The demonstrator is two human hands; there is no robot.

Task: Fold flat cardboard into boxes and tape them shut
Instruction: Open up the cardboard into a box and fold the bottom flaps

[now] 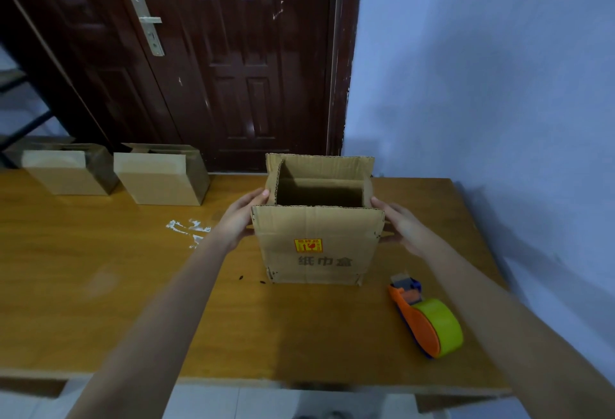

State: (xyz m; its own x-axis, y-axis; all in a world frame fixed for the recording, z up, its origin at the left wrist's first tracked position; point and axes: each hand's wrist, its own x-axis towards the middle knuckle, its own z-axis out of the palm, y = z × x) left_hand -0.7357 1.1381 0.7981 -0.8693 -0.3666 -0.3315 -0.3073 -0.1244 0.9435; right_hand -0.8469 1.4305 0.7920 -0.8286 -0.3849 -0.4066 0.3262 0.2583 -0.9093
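An upright cardboard box [316,245] stands on the wooden table [100,285], its top open and its flaps standing up. The front panel carries a red-and-yellow label and printed characters. My left hand [239,219] presses flat against the box's left side, thumb up by the left flap; its fingertips are hidden behind the front panel. On the opposite side my right hand [399,229] lies against the right wall with fingers straight. An orange and yellow-green tape dispenser [426,319] lies on the table to the right of the box, untouched.
Two folded cardboard boxes [70,169] [163,175] stand at the table's far left. White smears [189,229] mark the tabletop left of my left hand. A dark door [233,52] and a blue wall [482,86] rise behind the table.
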